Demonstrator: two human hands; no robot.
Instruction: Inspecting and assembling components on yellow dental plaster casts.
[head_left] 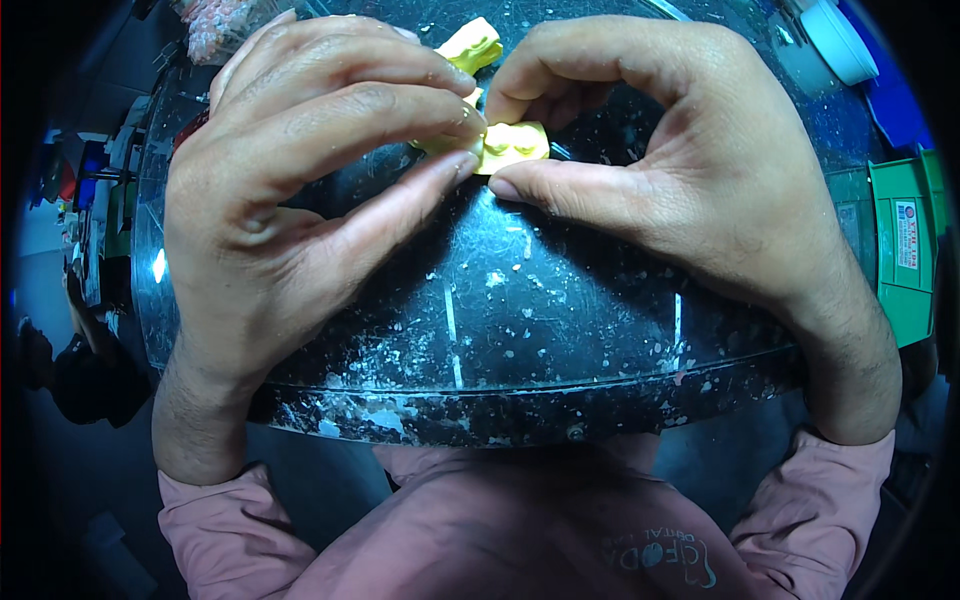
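Observation:
Between my two hands is a small yellow dental model piece (516, 146) with rounded, tooth-like bumps. My left hand (290, 170) has its thumb and fingertips closed on the left part of it, which the fingers mostly hide. From the other side my right hand (720, 160) closes on the piece's right end, thumb at the near edge and index finger behind. A second yellow model piece (472, 45) shows just beyond my left fingertips, and I cannot tell whether the two touch.
The dark tabletop (560, 340) is scratched and spotted with pale residue. A green bin (905, 260) stands at the right edge, with a white round tub (840, 42) and a blue container (895, 90) farther back. A pinkish clump (222, 28) lies far left. Another person (95, 375) is off to the left.

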